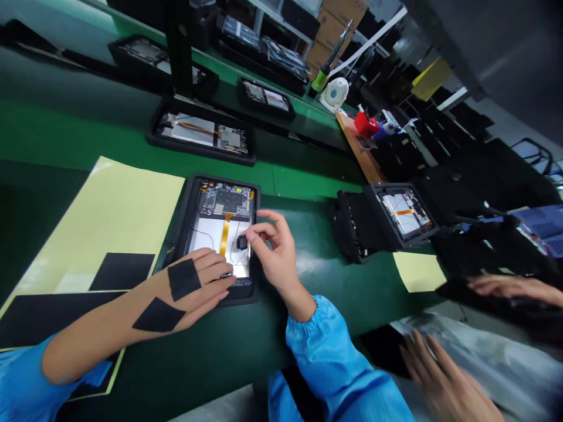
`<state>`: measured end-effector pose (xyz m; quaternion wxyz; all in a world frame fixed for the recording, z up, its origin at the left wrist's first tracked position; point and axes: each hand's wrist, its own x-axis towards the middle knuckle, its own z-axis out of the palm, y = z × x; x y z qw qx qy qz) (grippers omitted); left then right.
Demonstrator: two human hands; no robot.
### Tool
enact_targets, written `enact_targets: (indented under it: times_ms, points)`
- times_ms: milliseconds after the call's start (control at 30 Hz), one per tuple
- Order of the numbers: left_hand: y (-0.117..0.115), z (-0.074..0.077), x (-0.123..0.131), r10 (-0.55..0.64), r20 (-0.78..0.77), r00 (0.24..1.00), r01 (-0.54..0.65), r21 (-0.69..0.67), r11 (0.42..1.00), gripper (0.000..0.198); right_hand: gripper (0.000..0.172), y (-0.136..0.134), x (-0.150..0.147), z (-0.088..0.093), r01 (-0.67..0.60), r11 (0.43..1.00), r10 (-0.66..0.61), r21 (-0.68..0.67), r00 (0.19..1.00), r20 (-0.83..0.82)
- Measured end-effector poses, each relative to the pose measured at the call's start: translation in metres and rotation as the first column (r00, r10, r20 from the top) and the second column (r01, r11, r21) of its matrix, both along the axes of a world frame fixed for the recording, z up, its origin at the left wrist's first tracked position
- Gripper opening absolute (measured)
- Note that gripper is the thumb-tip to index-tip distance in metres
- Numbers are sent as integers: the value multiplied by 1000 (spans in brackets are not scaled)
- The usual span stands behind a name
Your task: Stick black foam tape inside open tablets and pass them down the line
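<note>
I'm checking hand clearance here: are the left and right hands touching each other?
Apart: the head view shows part of the open device between the left hand and the right hand.

- Over the remote feed I counted five open-backed tablets; the stack at the right was too dark to count.
- I had two of the wearer's hands in view, a left hand and a right hand.
- I counted two black patches on the left.
- I saw one small black part at the right fingertips.
- I made out two blurred co-worker's hands.
- I counted one white fan.
</note>
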<state>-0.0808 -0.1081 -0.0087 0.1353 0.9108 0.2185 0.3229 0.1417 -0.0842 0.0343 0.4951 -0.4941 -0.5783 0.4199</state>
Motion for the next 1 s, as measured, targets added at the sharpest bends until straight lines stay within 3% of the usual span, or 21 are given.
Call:
enact_targets:
  times_ms: [67, 133, 267, 333, 500, 733, 867, 1000]
  points:
    - [-3, -1, -1, -2, -46, 999, 0, -47, 999, 43, 31, -1, 1, 7, -160, 986, 147, 51, 968, 205]
    - [-3, -1, 1, -39, -54, 998, 36, -56, 998, 42, 29, -2, 5, 14, -242, 966, 198, 91, 920, 339]
    - [0, 0, 9, -110, 71, 991, 111, -6, 994, 34, 28, -15, 21, 19, -17, 982, -51, 189, 935, 352]
    - [0, 0, 11, -94, 130, 987, 98, -24, 995, 32, 29, -28, 27, 18, 29, 984, -92, 175, 928, 361]
    - [1, -6, 7, -8, 133, 991, 17, -73, 997, 30, 50, -57, 27, 10, -83, 995, 41, 55, 845, 533]
    - [2, -12, 3, 74, 53, 996, -76, 32, 997, 31, 59, -52, 26, 9, -238, 971, 160, 26, 726, 668]
    - [3, -8, 4, 89, 62, 994, -91, 27, 995, 28, 55, -51, 22, 4, -220, 974, 136, 51, 754, 643]
    - [5, -4, 5, 84, 72, 994, -85, 9, 996, 29, 44, -50, 21, 1, -158, 980, 79, 119, 865, 496]
